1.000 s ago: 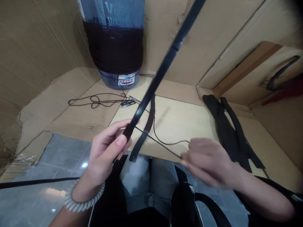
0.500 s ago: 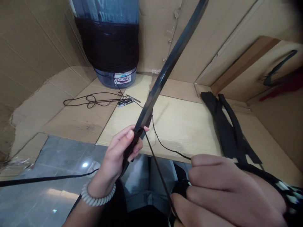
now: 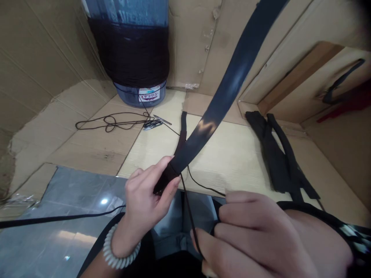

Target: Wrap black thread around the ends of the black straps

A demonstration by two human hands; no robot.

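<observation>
One long flat black strap (image 3: 228, 92) and one thin black cord (image 3: 188, 210) are what I've got in my feed right now, both out in front of the big blue water jug (image 3: 129, 50) with the dark wrapping around its middle. The left hand (image 3: 147, 193), coiled bracelet (image 3: 117, 251) on its wrist, is closed snugly around the strap's end, and the free length sweeps up and off to the right of the jug, well above the bench (image 3: 226, 154). The right hand (image 3: 261, 235) sits closest to the lens, curled tight and narrow where the cord drops into it, though I can't really tell from here how the cord meets the strap, since the left hand covers that spot. If I were driving this, I'd keep that cord taut between both hands and pinch right at the strap end so nothing twists or slips. A shorter dark strap (image 3: 183, 127) lies on the bench just in front of the jug, small snips (image 3: 152, 124) sit near its base, a loose cord loop (image 3: 111, 122) lies to its left, and black cloth strips (image 3: 278, 154) lie well off to its right.
</observation>
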